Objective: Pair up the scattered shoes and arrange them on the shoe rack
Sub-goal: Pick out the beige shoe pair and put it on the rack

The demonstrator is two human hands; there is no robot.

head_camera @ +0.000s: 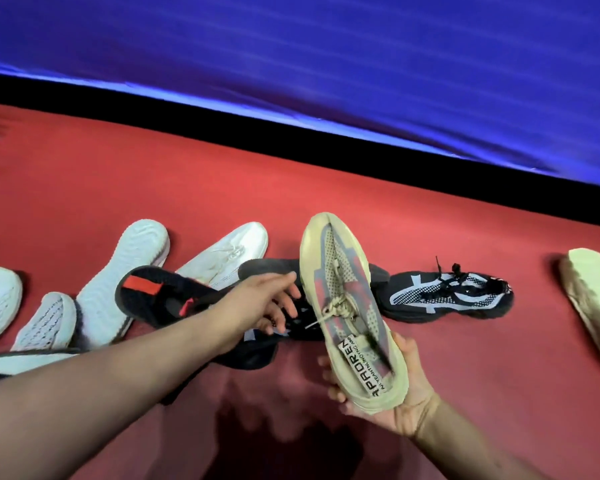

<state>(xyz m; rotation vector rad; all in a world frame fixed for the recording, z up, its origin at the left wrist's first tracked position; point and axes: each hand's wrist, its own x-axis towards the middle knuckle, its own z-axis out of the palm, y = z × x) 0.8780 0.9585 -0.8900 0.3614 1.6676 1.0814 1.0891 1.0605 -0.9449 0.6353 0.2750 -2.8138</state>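
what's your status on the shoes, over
Right hand grips beige shoe by heel. Left hand open over black shoe. Likely mate far right, sole showing.

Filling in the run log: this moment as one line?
stage: pairing | right hand: holds beige sneaker by heel | left hand: at black sneaker, grip unclear | second beige shoe: far right, sole showing

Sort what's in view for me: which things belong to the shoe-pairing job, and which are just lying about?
Job: beige sneaker in the right hand; beige shoe on its side, far right; black-and-white sneaker; white sneakers; black slide with red strap; left hand reaching among the black shoes.
Lying about: red carpet; blue backdrop. No shoe rack in view.
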